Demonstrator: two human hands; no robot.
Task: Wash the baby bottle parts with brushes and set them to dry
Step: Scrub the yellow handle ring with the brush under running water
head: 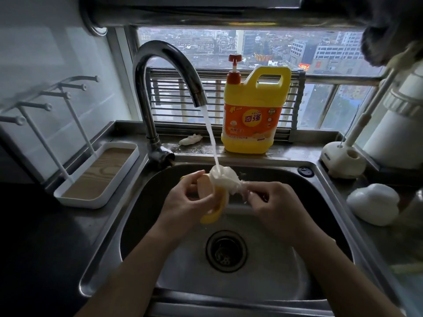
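Observation:
Over the steel sink (251,277), my left hand (183,202) grips a yellow bottle collar with curved handles (215,213); its pale inner ring faces me. My right hand (274,207) pinches the stem of a white sponge brush (225,180) whose head presses against the collar's top. Water runs from the curved tap (169,72) straight onto the brush head.
A yellow dish-soap jug with a red pump (254,115) stands on the ledge behind the sink. At left sits a white drying rack with pegs and a wood-lined tray (96,177). A brush stand (343,161) and a white lid-like piece (373,204) lie at right.

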